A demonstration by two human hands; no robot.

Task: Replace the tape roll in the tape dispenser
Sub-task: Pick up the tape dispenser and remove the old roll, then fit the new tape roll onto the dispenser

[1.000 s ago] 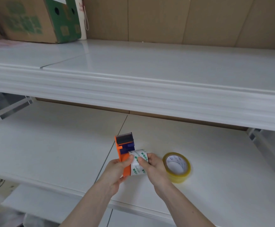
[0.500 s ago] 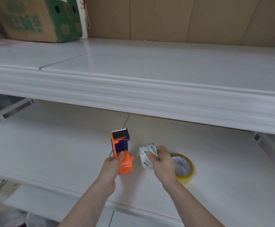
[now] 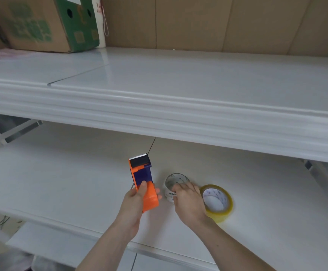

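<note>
My left hand grips an orange and blue tape dispenser by its lower body, with the toothed black cutter end pointing away from me. No roll sits in the dispenser. Just right of it, my right hand holds a nearly spent white tape core with green print, lying flat on the lower white shelf, fingers over its near rim. A full yellowish tape roll lies flat on the shelf beside my right hand.
An upper white shelf overhangs the back of the lower one. A cardboard box with green print stands at its far left against a brown wall. Metal brackets show at both ends under the upper shelf.
My right hand pulled the white core out of the dispenser, carried it right and set it flat on the shelf. My left hand kept the dispenser and shifted slightly left.
</note>
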